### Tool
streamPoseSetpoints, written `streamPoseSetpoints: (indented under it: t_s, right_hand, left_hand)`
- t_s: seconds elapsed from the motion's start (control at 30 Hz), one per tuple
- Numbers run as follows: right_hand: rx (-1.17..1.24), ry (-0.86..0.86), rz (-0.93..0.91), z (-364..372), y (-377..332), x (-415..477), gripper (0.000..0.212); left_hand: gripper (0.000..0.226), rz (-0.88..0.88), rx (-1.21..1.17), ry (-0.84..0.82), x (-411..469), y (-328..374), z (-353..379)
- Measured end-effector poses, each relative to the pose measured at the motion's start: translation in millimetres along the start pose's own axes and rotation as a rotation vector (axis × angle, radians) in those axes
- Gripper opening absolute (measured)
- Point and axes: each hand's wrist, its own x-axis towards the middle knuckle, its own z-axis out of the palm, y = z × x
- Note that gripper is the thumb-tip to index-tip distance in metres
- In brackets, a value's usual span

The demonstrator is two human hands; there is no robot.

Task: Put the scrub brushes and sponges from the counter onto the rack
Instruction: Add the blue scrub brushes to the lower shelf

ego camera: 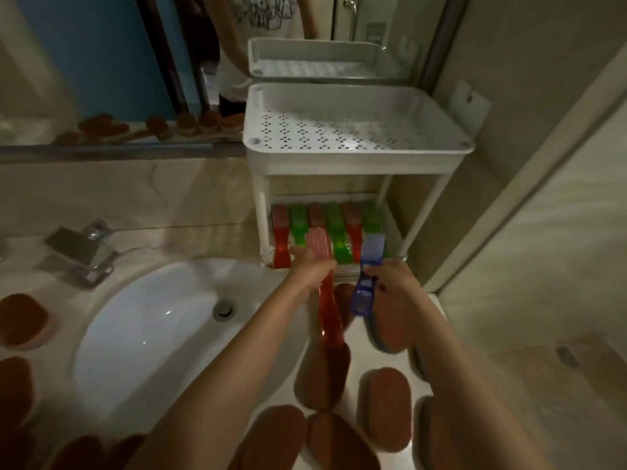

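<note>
A white two-tier rack (356, 157) stands on the counter right of the sink. Its perforated top tray holds nothing; its lower shelf carries a row of red and green scrub brushes (336, 232). My left hand (310, 266) grips a red scrub brush (327, 300) by its handle, head pointing into the lower shelf. My right hand (393, 278) holds a blue scrub brush (368, 269) the same way, just right of the red one. Several brown oval sponges (385, 407) lie on the counter under my forearms.
A white sink basin (152, 320) with a chrome tap (88, 249) lies to the left. More brown sponges (22, 320) sit left of the basin. A mirror (101, 62) runs behind the counter. A wall and shower door frame close in the right.
</note>
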Motion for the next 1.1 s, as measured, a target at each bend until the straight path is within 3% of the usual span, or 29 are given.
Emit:
streamPoseSetpoints:
  t_s: [0.1,0.2,0.33,0.57,0.73,0.83,0.93,1.0,1.1]
  right_hand:
    - [0.09,-0.075,0.11,-10,-21,20,0.031]
    - [0.232,-0.103,0.149,-5,-28,40,0.029]
    - [0.399,-0.169,0.264,-5,-31,56,0.03]
    - [0.539,-0.138,0.356,7,-44,68,0.03]
    - [0.611,-0.017,0.344,22,-43,80,0.031]
    - [0.662,0.037,0.366,28,-41,87,0.029]
    - [0.662,0.054,0.365,34,-41,89,0.017]
    - [0.659,0.055,0.37,35,-42,89,0.026]
    - [0.649,0.024,0.351,35,-39,85,0.016]
  left_hand:
    - [0.05,-0.152,-0.278,0.057,16,11,12]
    - [0.02,-0.206,-0.449,0.095,35,17,13]
    - [0.008,-0.26,-0.533,0.131,54,17,9]
    - [0.026,-0.357,-0.681,0.121,74,17,-1]
    - [0.021,-0.427,-0.75,0.122,87,13,-9]
    - [0.04,-0.485,-0.819,0.194,92,12,-12]
    - [0.041,-0.544,-0.876,0.223,92,13,-14]
    - [0.041,-0.558,-0.889,0.216,87,17,-16]
    - [0.043,-0.544,-0.886,0.213,80,22,-18]
